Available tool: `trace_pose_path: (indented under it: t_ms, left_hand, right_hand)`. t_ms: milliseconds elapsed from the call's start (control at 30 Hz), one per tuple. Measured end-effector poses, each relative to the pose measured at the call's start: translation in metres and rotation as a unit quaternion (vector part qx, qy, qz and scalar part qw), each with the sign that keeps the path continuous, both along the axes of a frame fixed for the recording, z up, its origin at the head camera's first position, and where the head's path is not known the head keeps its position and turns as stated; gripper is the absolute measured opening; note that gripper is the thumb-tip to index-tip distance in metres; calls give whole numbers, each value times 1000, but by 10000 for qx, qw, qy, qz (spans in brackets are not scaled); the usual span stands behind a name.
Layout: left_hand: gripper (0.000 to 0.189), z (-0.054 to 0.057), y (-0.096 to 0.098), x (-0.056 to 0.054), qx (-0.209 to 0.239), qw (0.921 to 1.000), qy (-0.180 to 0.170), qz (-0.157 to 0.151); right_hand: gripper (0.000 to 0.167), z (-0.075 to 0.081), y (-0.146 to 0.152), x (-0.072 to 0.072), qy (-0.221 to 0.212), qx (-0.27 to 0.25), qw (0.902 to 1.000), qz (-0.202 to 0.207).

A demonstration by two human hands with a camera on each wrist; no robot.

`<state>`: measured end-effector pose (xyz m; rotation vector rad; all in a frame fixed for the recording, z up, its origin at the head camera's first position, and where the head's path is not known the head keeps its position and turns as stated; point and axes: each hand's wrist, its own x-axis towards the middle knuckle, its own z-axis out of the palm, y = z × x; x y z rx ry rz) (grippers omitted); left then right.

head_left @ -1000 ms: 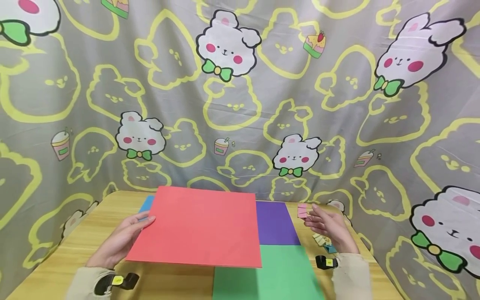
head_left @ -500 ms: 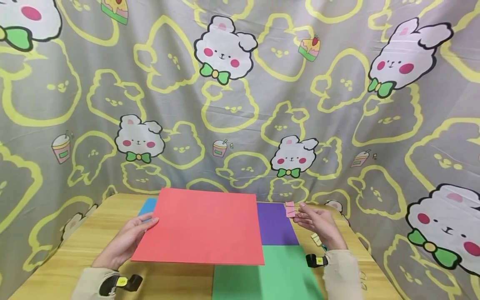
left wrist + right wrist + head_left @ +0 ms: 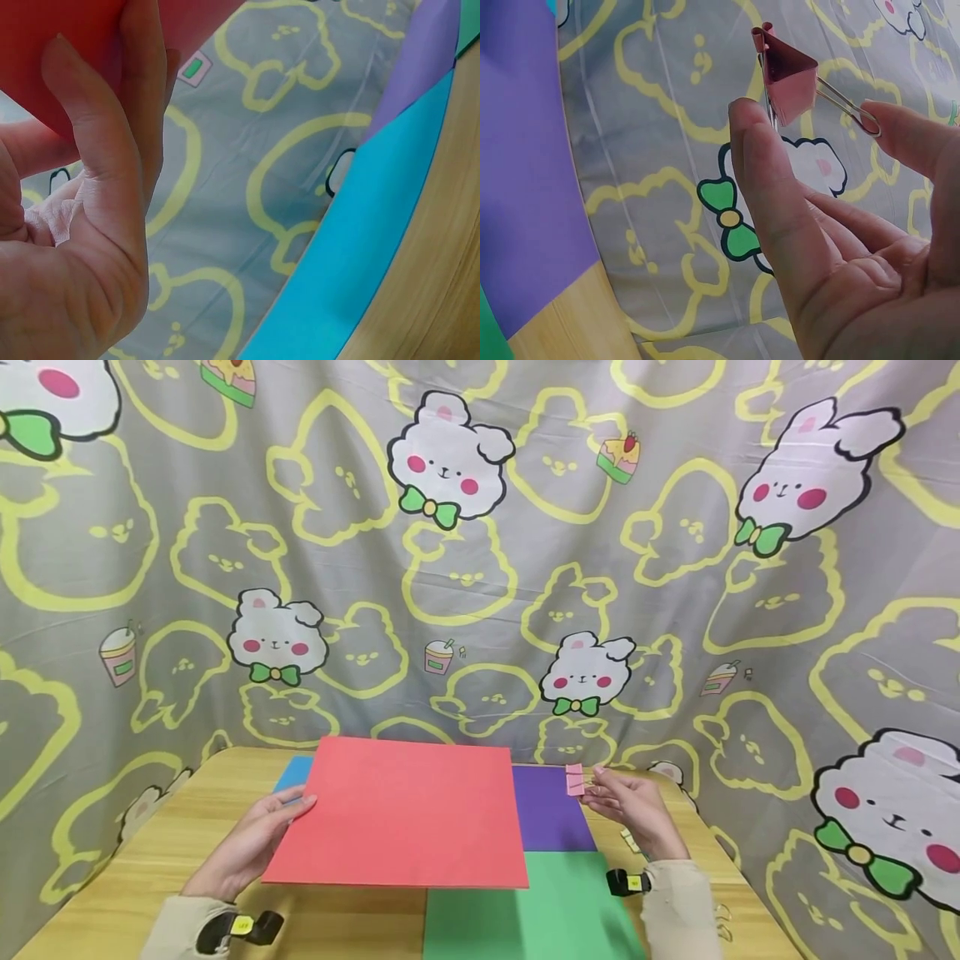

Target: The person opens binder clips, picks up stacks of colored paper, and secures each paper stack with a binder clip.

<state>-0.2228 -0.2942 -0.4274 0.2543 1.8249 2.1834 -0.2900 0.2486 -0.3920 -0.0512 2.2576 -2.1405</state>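
Observation:
A flat red sheet is held up above the table in the head view, its left edge pinched between the thumb and fingers of my left hand. The left wrist view shows the thumb lying across one face of it, with fingers behind. My right hand pinches a pink binder clip by its wire handles, thumb on one and fingers on the other. The clip stands just right of the red sheet, apart from it. Below lie a purple sheet and a green sheet. A blue sheet is mostly hidden behind the red one.
Beside my right wrist, a pale yellow binder clip lies on the wooden table, partly covered by the hand. Wire loops show by the right sleeve. A patterned curtain hangs behind the table.
My right hand has moved left with the pink binder clip, closer to the red sheet. The red sheet has shifted slightly right, still in my left hand.

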Motion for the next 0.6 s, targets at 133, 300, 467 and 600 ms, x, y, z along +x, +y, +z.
trace_pose_path:
  t_ms: [133, 300, 467, 600]
  left_hand:
    - [85, -1, 0, -1, 30, 10000, -25, -13]
    - [85, -2, 0, -1, 48, 10000, -66, 30]
    - [84, -4, 0, -1, 31, 10000, -45, 77]
    - [82, -4, 0, -1, 52, 9999, -25, 87]
  right_hand:
    - [55, -1, -2, 0, 1, -33, 10000, -16]
    - [55, -1, -4, 1, -7, 31, 10000, -46]
    - [56, -1, -6, 2, -32, 91, 9999, -53]
    - [58, -1, -6, 2, -15, 154, 9999, 6]
